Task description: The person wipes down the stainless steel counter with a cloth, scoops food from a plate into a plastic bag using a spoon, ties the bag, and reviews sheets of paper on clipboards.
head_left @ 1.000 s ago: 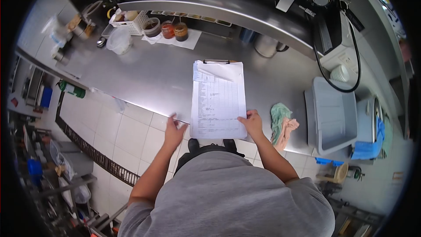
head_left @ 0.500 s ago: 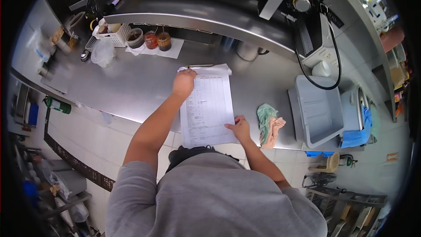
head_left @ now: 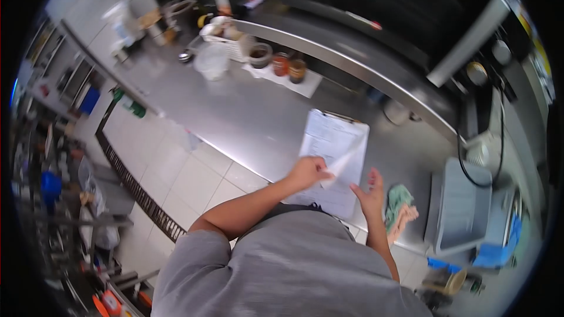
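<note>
A clipboard (head_left: 341, 116) lies on the steel counter with printed sheets under its clip. My left hand (head_left: 307, 174) is closed on the lower part of a paper sheet (head_left: 346, 159), which is lifted and folded over the pages beneath. Beside the clipboard's right edge, my right hand (head_left: 370, 198) is open, thumb and fingers apart, holding nothing. Close by that hand lie a green cloth (head_left: 399, 201) and a peach cloth (head_left: 403, 223), crumpled together.
A grey plastic tub (head_left: 464, 205) stands at the right of the steel counter (head_left: 252, 123). Along the back are a white basket (head_left: 235, 49), a clear plastic container (head_left: 211, 62), several sauce jars (head_left: 281, 64) and a metal pitcher (head_left: 397, 113). A steel shelf (head_left: 352, 61) overhangs the counter.
The view has turned. My left hand has gone from the clipboard's top to its lower part and raised a sheet. My right hand has come off the paper and spread its fingers.
</note>
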The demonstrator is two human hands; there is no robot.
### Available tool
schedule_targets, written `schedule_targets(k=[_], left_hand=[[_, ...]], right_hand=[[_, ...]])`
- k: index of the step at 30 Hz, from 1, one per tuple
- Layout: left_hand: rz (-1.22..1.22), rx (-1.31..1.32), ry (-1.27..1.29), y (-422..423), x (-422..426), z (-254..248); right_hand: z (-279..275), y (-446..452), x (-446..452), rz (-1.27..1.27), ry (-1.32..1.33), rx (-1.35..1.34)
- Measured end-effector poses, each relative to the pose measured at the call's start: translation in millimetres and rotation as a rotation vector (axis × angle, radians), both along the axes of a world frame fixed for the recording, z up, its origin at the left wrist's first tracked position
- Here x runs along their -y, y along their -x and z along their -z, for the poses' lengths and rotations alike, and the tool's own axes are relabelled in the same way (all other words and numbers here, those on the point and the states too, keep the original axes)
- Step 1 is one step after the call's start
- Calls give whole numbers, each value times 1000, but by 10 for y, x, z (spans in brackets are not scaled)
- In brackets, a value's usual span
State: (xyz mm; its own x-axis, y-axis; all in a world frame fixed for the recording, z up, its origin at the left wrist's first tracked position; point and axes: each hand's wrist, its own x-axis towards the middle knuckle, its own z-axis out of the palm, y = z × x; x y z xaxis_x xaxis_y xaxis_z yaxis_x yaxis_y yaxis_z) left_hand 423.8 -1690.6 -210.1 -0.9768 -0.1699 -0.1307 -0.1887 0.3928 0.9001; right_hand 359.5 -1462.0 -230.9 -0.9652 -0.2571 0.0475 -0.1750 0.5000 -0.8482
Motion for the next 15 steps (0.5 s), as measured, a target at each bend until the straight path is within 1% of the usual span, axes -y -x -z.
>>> schedule_targets(k=[1,2,4,5,8,9,12,15], left_hand=[[104,-5,-13,-49,36,-182],[221,-3,-32,-100,52,-310],[281,-57,-192,-94,44,-421],[317,-82,-278,-134,32,-455],[158,-270,-202,-251,40,-659],[123,-339,-141,-310,50,-682],[-149,-644,115,-463,143,-621],[-356,-618,167,-563,379,-606]], right_hand=[[-370,-69,135,-100,167,1],[-521,-106,252,-261,314,156],[-702,-173,460,-547,599,482],[-788,-201,562,-647,370,420],[-644,-158,692,-429,530,598],[-644,-164,752,-302,523,525],[-750,-193,912,-87,671,695],[-601,-266,1127,-58,727,589]])
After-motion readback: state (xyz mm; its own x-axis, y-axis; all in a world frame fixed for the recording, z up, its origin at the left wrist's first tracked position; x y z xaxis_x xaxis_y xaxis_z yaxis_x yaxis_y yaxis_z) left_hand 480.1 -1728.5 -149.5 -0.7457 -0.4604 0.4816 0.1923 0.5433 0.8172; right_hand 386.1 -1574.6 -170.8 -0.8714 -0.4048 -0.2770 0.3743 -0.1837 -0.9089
